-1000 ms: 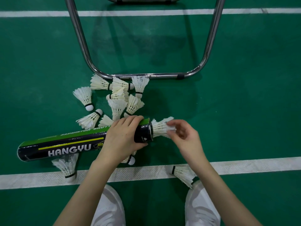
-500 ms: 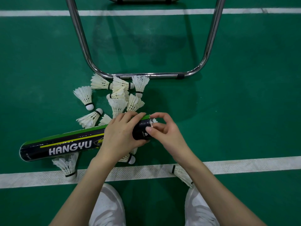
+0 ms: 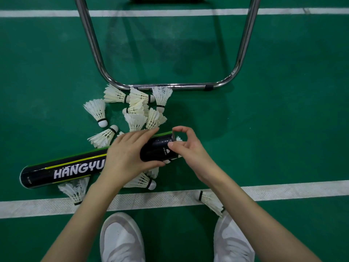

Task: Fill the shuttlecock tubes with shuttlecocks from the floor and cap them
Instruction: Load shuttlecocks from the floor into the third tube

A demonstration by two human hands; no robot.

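Observation:
A black and green HANGYU shuttlecock tube lies nearly level above the floor, its open mouth pointing right. My left hand grips the tube near that mouth. My right hand is at the mouth, thumb and forefinger curled on the rim, with the white feather tips of a shuttlecock just showing inside. Several loose white shuttlecocks lie on the green floor behind the tube. One lies under the tube's left end, one under my left wrist, one by my right forearm.
A chrome tube frame stands on the floor just beyond the shuttlecocks. White court lines run across the far floor and the near floor. My two white shoes show at the bottom edge.
A second ago the shuttlecock's feathers stuck well out of the tube mouth in my right fingers. Now it sits almost wholly inside, and my right hand is against the rim.

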